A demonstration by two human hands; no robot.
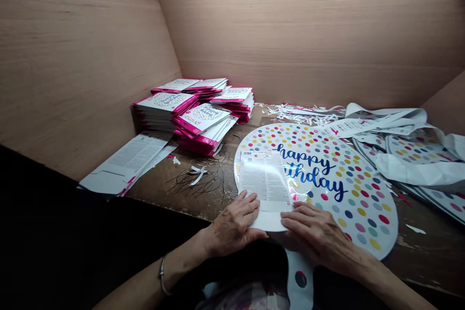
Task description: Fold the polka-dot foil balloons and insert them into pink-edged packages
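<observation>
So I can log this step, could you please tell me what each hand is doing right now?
Left hand: open, flat on the printed sheet.
Right hand: open, flat on the sheet and foil balloon.

1 head-worn camera looks forward and down from close above the left hand [234, 225] and right hand [317, 237], facing a wooden workbench [432, 256] in a walled corner.

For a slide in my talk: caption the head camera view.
Left hand and right hand rest on a printed card atop a polka-dot birthday balloon, beside stacked pink-edged packets.
</observation>
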